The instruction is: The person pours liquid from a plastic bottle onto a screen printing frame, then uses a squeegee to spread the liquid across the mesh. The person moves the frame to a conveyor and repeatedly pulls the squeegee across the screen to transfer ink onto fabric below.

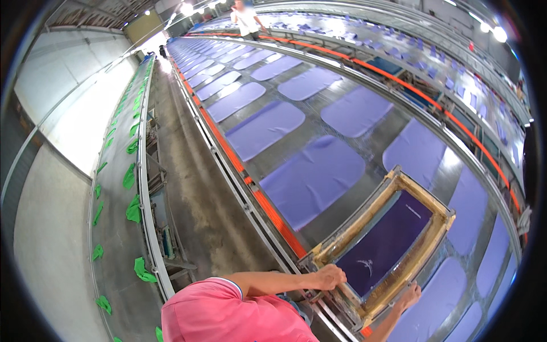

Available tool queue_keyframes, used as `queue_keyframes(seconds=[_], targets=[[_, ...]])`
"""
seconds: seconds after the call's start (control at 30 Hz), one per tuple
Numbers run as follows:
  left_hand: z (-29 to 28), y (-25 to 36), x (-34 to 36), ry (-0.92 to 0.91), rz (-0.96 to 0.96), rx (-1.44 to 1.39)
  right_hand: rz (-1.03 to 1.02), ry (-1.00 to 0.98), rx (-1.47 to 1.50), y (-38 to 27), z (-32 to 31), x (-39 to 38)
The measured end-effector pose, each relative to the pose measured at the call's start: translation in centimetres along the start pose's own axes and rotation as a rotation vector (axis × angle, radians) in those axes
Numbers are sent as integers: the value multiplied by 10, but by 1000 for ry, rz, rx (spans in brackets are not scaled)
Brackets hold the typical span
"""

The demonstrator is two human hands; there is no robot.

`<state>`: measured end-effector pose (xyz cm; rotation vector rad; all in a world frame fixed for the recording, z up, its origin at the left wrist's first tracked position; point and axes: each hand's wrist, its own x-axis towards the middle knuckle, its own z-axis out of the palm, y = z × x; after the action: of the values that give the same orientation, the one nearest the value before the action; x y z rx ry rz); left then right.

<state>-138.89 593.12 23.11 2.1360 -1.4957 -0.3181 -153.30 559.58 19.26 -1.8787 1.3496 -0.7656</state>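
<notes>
A screen-printing frame with worn wooden sides lies tilted across the long printing table on my right. Its dark purple mesh carries a small pale motif near my side and a thin pale line at the far end. My left hand is closed on the frame's near left side. On the opposite long side, close to the near corner, my right hand grips the edge with bent fingers. Lavender fabric pieces lie flat on the table around the frame.
An orange-lined metal rail runs along the table's near edge. Left of the aisle, another long table holds green cloth pieces. Further tables stand at the right, and a person in white stands at the far end.
</notes>
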Motion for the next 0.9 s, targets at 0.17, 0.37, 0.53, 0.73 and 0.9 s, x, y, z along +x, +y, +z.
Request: queue_keyframes(seconds=[0.17,0.37,0.53,0.73,0.9], targets=[[-59,-44,-21,92,7,-25,7,38,58,-101,34,-36],[-124,-193,-73,76,-7,37,28,-17,189,-170,168,-96],[-153,-272,-107,235,44,71,46,-27,192,-185,251,-146],[-186,-292,-102,60,-34,73,80,-85,141,-182,282,-153],[-175,-321,-112,221,90,-31,59,-129,106,-177,293,-156]])
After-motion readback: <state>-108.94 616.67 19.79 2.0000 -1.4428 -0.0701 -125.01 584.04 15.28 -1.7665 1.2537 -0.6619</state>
